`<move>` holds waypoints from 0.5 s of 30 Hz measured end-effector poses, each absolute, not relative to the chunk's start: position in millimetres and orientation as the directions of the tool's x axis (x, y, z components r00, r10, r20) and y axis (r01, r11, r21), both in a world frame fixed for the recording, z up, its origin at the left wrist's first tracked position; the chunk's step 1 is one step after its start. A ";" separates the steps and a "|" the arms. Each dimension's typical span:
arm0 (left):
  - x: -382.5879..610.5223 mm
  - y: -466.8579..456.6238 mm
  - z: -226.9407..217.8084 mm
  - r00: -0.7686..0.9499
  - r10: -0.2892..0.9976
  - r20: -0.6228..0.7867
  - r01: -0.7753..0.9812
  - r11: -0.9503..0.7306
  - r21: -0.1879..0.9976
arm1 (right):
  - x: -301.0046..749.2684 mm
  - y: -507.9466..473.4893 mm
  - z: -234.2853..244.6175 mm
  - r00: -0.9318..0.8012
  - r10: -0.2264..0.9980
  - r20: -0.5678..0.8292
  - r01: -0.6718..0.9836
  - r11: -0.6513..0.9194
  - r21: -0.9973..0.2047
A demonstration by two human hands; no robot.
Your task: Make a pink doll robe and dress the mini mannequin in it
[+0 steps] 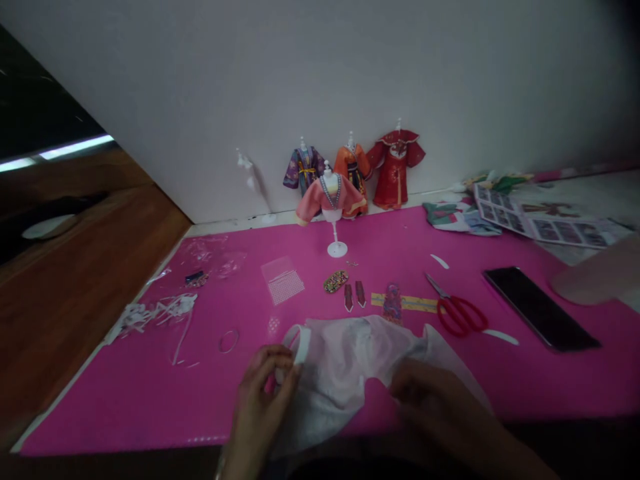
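Observation:
A piece of sheer white fabric [350,360] lies at the near edge of the pink mat [125,400]. My left hand [263,393] is closed on its left side, next to a roll of white tape [300,341]. My right hand [425,397] is closed on the cloth's lower middle edge. Beyond the fabric lie small printed paper pieces [393,301] and a patterned oval piece [336,281]. A small white mannequin stand [334,220] wears a pink paper robe.
Red scissors [457,310] and a black phone [540,307] lie to the right. Three dressed paper dolls [355,167] stand against the wall. White scraps [155,313] and plastic bags [210,257] lie left; printed sheets [540,220] lie far right. A blurred hand [600,273] enters from the right edge.

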State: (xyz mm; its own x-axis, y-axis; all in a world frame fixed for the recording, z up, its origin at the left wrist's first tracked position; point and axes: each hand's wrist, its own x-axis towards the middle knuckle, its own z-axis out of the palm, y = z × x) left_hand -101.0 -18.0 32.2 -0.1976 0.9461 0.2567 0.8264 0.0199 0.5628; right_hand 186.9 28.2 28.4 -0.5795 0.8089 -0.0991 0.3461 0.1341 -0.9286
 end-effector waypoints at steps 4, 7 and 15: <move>-58.8 -40.6 40.9 -0.126 0.976 0.177 0.607 -0.065 0.792 | 175.4 22.9 30.3 -0.525 0.849 0.057 0.183 0.179 -0.967; -39.4 -43.8 40.0 -0.022 0.986 0.164 0.521 -0.129 0.844 | 169.5 18.5 38.3 -0.507 0.860 0.049 0.171 0.156 -0.973; -9.6 -41.0 26.6 -0.030 0.999 0.021 0.059 -0.019 0.998 | 188.1 23.9 42.7 -0.461 0.887 0.029 0.237 0.154 -0.959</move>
